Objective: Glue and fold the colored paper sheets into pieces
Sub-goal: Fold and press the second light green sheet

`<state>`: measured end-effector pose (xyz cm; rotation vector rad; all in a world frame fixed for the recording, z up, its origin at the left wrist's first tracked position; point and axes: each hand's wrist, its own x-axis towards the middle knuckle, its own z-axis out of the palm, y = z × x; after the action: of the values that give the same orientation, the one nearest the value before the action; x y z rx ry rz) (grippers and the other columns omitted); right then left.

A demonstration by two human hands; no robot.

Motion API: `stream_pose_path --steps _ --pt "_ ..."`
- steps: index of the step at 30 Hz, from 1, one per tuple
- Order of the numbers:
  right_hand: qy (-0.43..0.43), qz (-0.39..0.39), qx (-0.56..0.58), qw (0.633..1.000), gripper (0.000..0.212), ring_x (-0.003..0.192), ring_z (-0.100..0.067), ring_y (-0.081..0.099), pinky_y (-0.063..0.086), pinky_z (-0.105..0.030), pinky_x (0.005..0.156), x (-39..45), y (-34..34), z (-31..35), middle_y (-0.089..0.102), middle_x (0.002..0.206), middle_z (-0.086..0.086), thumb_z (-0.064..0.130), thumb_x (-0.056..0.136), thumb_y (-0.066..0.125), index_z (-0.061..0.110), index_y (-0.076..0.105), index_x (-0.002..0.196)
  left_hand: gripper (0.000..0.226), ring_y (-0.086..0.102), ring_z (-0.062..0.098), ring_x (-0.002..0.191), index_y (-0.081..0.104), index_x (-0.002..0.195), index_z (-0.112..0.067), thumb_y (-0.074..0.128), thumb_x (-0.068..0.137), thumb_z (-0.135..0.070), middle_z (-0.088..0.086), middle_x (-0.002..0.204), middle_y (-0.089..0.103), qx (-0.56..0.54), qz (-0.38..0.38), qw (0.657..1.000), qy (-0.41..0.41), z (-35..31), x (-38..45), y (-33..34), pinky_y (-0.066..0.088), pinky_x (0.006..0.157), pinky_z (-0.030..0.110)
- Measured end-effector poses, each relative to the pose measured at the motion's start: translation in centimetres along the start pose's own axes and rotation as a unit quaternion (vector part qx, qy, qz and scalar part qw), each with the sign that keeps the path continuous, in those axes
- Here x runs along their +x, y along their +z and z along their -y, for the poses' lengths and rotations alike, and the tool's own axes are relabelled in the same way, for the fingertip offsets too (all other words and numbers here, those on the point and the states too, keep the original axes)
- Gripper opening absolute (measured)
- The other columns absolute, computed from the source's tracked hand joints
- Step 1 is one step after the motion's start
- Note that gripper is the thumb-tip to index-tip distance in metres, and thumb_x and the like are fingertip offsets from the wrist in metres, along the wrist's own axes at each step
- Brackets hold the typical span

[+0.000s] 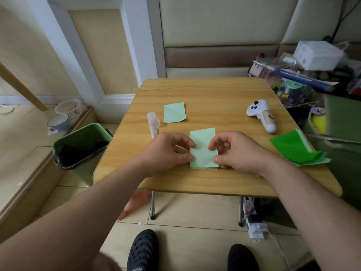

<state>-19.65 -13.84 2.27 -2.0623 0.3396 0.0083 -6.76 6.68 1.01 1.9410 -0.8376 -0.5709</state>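
Note:
A light green folded paper piece (203, 149) lies on the wooden table (205, 94) near its front edge. My left hand (168, 151) pinches its left edge between thumb and forefinger. My right hand (234, 151) pinches the right edge the same way. A second folded light green piece (174, 112) lies further back, left of centre. A glue stick (153, 123) rests on its side just left of that piece, partly behind my left hand. A stack of dark and light green paper sheets (297, 149) hangs over the table's right edge.
A white handheld controller (262, 115) lies at the back right of the table. A green waste bin (82, 145) with a black liner stands to the left of the table. Cluttered boxes and bags (304, 71) crowd the right side. My feet in black shoes (142, 251) are under the table.

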Motion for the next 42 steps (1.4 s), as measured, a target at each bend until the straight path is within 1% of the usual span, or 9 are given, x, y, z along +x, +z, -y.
stream_pose_path --steps 6,9,13,17,24,31,35,38,42 --pt "-0.016 -0.024 -0.063 0.998 0.021 0.062 -0.005 0.053 0.052 -0.032 0.068 0.1 0.3 0.0 0.060 0.079 0.008 0.016 0.081 0.087 0.026 0.072 0.093 0.030 0.075 0.014 0.079 0.073 0.095 -0.035 0.085 0.081 -0.012 -0.017 0.089 0.071 0.046 -0.008 0.999 0.012 0.1 0.2 0.5 0.062 0.087 0.039" --pt "-0.017 -0.044 -0.089 0.995 0.024 0.061 -0.004 0.053 0.053 -0.035 0.070 0.2 0.6 -0.1 0.060 0.078 0.009 0.016 0.079 0.089 0.028 0.072 0.090 0.028 0.070 0.006 0.071 0.072 0.098 -0.034 0.084 0.082 -0.013 -0.023 0.080 0.069 0.051 -0.007 0.999 0.009 0.0 0.2 0.5 0.059 0.080 0.029" --pt "-0.013 -0.063 -0.114 0.991 0.025 0.058 0.001 0.052 0.049 -0.026 0.066 0.3 0.9 0.2 0.064 0.081 0.009 0.017 0.077 0.090 0.029 0.071 0.089 0.027 0.062 -0.001 0.061 0.071 0.099 -0.032 0.088 0.081 -0.021 -0.031 0.065 0.062 0.070 -0.006 0.997 0.012 -0.3 0.0 0.7 0.048 0.064 0.016" --pt "-0.006 -0.063 -0.134 0.989 0.027 0.065 -0.006 0.058 0.050 -0.025 0.066 0.2 1.0 0.5 0.068 0.082 0.005 0.022 0.076 0.092 0.030 0.070 0.088 0.029 0.062 -0.004 0.060 0.071 0.098 -0.033 0.091 0.078 -0.025 -0.032 0.063 0.061 0.093 -0.014 0.995 0.012 -0.5 0.1 0.9 0.043 0.061 0.013" --pt "-0.006 -0.064 -0.158 0.985 0.031 0.076 -0.017 0.067 0.051 -0.028 0.066 0.0 1.2 0.7 0.068 0.081 0.003 0.026 0.072 0.095 0.031 0.068 0.087 0.033 0.059 -0.007 0.057 0.070 0.097 -0.035 0.093 0.075 -0.027 -0.018 0.076 0.061 0.102 -0.024 0.995 0.004 -0.9 -0.1 1.0 0.041 0.057 0.010" --pt "-0.008 -0.061 -0.170 0.984 0.034 0.076 -0.017 0.066 0.052 -0.031 0.068 -0.1 1.4 0.8 0.067 0.081 0.003 0.025 0.071 0.095 0.031 0.066 0.089 0.034 0.061 -0.007 0.060 0.069 0.095 -0.037 0.093 0.073 -0.028 -0.015 0.080 0.062 0.113 -0.022 0.993 0.009 -1.0 -0.1 0.9 0.044 0.062 0.015" --pt "-0.012 -0.061 -0.179 0.982 0.035 0.073 -0.015 0.065 0.051 -0.029 0.065 -0.1 1.5 0.8 0.066 0.079 0.003 0.025 0.071 0.095 0.031 0.065 0.089 0.034 0.065 -0.003 0.065 0.070 0.093 -0.038 0.094 0.071 -0.028 -0.014 0.100 0.063 0.119 -0.028 0.992 0.018 -0.8 0.1 1.1 0.049 0.067 0.020" --pt "-0.013 -0.062 -0.188 0.980 0.036 0.073 -0.013 0.063 0.050 -0.028 0.064 0.1 1.6 0.8 0.065 0.079 0.005 0.025 0.071 0.095 0.032 0.064 0.089 0.035 0.066 -0.002 0.067 0.069 0.092 -0.039 0.094 0.071 -0.028 -0.014 0.108 0.060 0.134 -0.029 0.990 0.025 -0.8 0.1 1.2 0.049 0.068 0.016" --pt "-0.013 -0.061 -0.192 0.979 0.036 0.075 -0.014 0.063 0.049 -0.028 0.064 0.0 1.7 0.8 0.064 0.081 0.007 0.024 0.072 0.095 0.032 0.064 0.089 0.036 0.066 -0.003 0.068 0.067 0.089 -0.042 0.094 0.071 -0.028 -0.015 0.108 0.059 0.146 -0.031 0.988 0.031 -0.8 0.1 1.2 0.048 0.067 0.012"
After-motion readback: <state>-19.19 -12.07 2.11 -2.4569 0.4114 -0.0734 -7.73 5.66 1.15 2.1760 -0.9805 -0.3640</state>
